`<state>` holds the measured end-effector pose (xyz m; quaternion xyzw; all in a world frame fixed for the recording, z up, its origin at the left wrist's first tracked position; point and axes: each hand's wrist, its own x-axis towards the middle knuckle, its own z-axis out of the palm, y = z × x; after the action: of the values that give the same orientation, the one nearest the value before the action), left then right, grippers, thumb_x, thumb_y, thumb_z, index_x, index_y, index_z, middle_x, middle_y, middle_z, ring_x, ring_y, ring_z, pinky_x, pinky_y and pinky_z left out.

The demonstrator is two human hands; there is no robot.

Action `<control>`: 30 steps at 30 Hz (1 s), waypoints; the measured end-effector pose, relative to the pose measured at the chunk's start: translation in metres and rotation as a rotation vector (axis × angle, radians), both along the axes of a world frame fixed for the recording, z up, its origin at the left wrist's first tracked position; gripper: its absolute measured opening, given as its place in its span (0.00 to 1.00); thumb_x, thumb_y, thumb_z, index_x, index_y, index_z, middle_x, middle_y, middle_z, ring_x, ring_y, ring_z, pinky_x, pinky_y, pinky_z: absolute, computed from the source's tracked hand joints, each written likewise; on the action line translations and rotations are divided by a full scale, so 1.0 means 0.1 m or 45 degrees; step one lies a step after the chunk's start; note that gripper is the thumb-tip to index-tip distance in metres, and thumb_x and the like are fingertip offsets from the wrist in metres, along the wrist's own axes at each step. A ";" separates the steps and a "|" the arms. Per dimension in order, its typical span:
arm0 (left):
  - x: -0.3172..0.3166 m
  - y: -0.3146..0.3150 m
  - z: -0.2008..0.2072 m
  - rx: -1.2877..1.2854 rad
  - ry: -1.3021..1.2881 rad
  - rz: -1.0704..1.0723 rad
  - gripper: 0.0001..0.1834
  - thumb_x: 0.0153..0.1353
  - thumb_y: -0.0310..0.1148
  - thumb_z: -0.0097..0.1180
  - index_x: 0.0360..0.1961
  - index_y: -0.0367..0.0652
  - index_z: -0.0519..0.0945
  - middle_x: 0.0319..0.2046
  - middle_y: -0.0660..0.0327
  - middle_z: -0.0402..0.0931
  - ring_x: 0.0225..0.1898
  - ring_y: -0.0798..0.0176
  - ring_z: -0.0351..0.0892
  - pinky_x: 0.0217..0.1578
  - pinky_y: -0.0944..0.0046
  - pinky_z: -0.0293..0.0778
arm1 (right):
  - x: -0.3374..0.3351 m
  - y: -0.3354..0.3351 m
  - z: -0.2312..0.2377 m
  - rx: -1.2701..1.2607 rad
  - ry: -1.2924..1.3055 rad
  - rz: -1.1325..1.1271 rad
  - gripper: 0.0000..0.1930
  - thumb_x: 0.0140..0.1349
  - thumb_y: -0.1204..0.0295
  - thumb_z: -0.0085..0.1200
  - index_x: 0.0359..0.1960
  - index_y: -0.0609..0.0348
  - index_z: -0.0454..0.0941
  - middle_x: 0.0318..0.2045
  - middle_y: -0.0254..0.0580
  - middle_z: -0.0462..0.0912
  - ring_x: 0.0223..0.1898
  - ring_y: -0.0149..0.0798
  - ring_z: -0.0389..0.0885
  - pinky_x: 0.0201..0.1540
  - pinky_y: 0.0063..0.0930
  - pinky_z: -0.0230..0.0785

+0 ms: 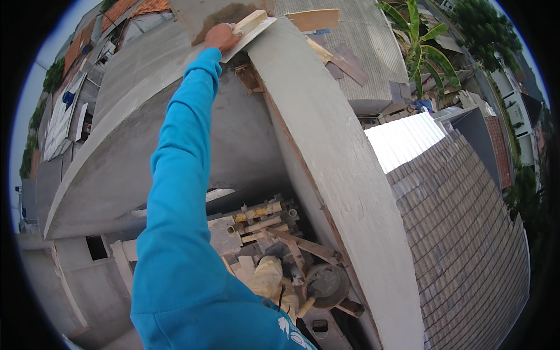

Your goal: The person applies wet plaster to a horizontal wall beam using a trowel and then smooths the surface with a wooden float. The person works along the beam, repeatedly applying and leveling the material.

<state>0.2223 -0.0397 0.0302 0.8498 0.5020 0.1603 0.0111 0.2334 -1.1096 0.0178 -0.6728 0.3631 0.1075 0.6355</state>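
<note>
My left arm, in a blue sleeve, stretches far forward. Closed around the pale handle of a plastering float (pixel 255 32) is my left hand (pixel 221 38). The float's flat blade rests at the far end of a grey plastered wall top (pixel 326 140), where another wall section meets it. A darker, damp-looking patch (pixel 227 17) shows on the surface just beyond the hand. My right hand is out of view. Near my legs (pixel 267 275) sits a round bucket (pixel 326 286) with wet grey mortar in it.
Below me, bamboo poles (pixel 259 211) and wooden boards (pixel 309 248) form a scaffold. A drop lies between the walls. Right of the wall top are a tiled roof (pixel 466 239) and a white metal sheet (pixel 405 140). Loose boards (pixel 350 67) lie on a corrugated roof beyond.
</note>
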 end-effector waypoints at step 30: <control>0.59 -1.43 -0.09 -0.091 0.058 -0.556 0.26 0.61 0.46 0.60 0.57 0.44 0.79 0.47 0.50 0.79 0.46 0.46 0.80 0.48 0.54 0.74 | -0.15 -0.14 -0.11 0.051 -0.091 -0.130 0.27 0.70 0.58 0.38 0.66 0.58 0.57 0.67 0.59 0.57 0.65 0.68 0.61 0.61 0.67 0.65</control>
<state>0.2809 -0.1828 0.0211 0.9408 0.3116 0.1168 0.0644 0.2186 -1.1239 0.0064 -0.6439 0.3719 0.0581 0.6661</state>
